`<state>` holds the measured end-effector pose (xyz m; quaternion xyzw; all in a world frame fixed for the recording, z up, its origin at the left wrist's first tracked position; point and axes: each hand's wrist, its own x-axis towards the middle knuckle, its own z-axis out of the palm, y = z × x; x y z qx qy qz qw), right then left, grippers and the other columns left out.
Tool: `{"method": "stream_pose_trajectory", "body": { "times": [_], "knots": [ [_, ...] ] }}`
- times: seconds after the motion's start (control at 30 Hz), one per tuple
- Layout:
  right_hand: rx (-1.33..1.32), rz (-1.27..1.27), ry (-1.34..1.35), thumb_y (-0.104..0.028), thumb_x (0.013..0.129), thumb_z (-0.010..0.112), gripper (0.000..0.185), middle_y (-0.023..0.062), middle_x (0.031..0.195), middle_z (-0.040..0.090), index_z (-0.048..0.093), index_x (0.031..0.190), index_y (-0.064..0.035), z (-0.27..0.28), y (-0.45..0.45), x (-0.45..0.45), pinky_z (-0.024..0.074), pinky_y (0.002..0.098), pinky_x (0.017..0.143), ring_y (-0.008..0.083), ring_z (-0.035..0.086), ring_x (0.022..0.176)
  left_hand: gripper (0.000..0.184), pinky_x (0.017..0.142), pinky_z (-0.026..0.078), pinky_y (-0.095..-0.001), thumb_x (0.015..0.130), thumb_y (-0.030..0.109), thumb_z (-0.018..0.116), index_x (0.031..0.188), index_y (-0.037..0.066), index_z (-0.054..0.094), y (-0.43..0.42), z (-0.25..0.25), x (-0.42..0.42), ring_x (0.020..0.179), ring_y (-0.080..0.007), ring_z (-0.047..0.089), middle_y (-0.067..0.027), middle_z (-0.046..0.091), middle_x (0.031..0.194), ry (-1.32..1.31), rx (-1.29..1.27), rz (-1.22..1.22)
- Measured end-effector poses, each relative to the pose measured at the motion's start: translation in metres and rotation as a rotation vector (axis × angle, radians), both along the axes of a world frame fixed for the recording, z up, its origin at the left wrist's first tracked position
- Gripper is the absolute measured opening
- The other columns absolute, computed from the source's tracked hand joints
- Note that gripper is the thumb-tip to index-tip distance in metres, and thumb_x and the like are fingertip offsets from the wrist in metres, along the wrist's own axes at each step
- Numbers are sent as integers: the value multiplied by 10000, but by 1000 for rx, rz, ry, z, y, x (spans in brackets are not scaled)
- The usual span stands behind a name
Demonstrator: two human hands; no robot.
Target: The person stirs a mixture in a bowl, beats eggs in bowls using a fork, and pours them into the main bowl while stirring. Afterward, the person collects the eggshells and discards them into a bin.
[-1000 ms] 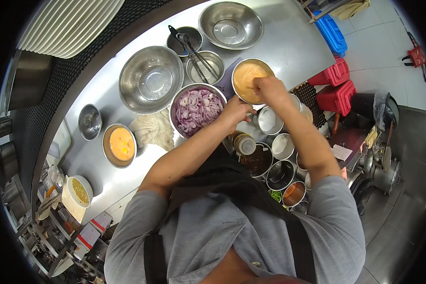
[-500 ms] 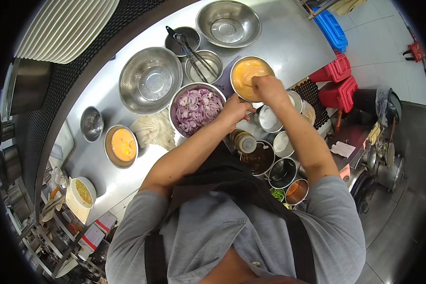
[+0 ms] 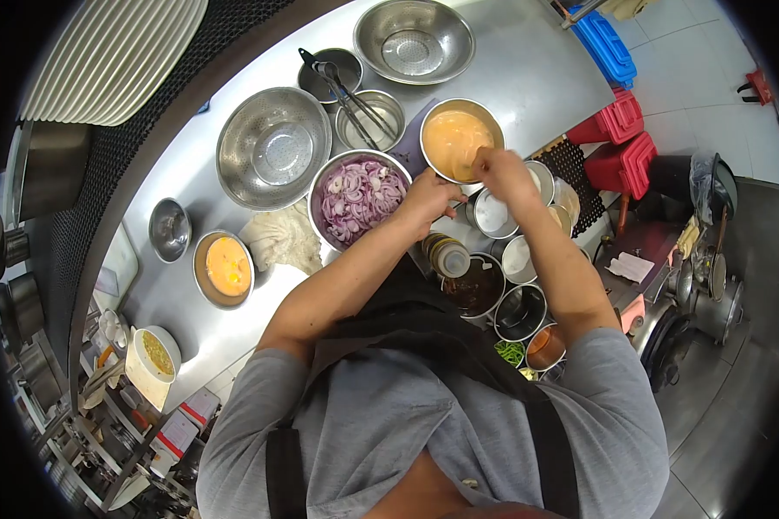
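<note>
“Steel mixing bowl [image 3: 429,118] first: where is it?”

“At the far side of the crowded worktop [image 3: 528,60], just beside the onion bowl [image 3: 318,227], with orange-yellow liquid [image 3: 455,143] inside.”

“And the hands?”

“The left hand [image 3: 433,205] is at its near rim, fingers partly curled; I can't tell how firmly they grip. The right hand [image 3: 504,175] is over the near right edge, fingers bunched; whatever they hold is hidden.”

“What's in the others?”

“Sliced purple onion [image 3: 363,197] in the onion bowl. A smaller steel bowl [image 3: 199,281] has orange liquid with yellow patches, and a white bowl [image 3: 175,348] has something yellow-green. Tongs [image 3: 352,102] lie across two round containers, beside a perforated colander [image 3: 273,147]. Dark brown sauce [image 3: 476,287] fills part of a pot near chopped greens [image 3: 510,352].”

“Any labels?”

“The squat bottle [image 3: 447,256] has a yellowish band; its markings are too small to read.”
</note>
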<state>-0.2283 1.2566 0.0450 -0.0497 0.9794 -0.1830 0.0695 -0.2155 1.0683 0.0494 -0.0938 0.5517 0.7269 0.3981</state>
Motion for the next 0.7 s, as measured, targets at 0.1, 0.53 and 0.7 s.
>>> {"method": "stream_pose_trajectory", "body": {
  "times": [0.1, 0.53, 0.7],
  "knots": [
    [-165, -270, -14, -126, 796, 634, 79, 171, 804, 677, 659, 802, -52, 18, 25, -12, 518, 423, 716, 338, 660, 780, 377, 579, 485, -298, 832, 37, 566, 1195, -18, 483, 0, -2, 2, 944, -206, 629, -128, 589, 1109, 3, -1, -4],
    [-50, -10, -41, -148, 808, 662, 110, 173, 783, 672, 672, 837, -42, 25, 8, -8, 514, 422, 678, 340, 660, 734, 364, 583, 468, -292, 834, 42, 566, 1190, 3, 496, 1, -6, 2, 955, -203, 624, -122, 589, 1117, -4, -4, 4],
    [124, -41, -36, -149, 841, 613, 114, 177, 812, 678, 671, 829, -52, 16, 0, -3, 522, 444, 712, 351, 660, 775, 372, 594, 477, -305, 828, 44, 576, 1188, -4, 494, 0, -2, 0, 954, -210, 624, -126, 594, 1107, 2, 2, 4]
  ]
}}
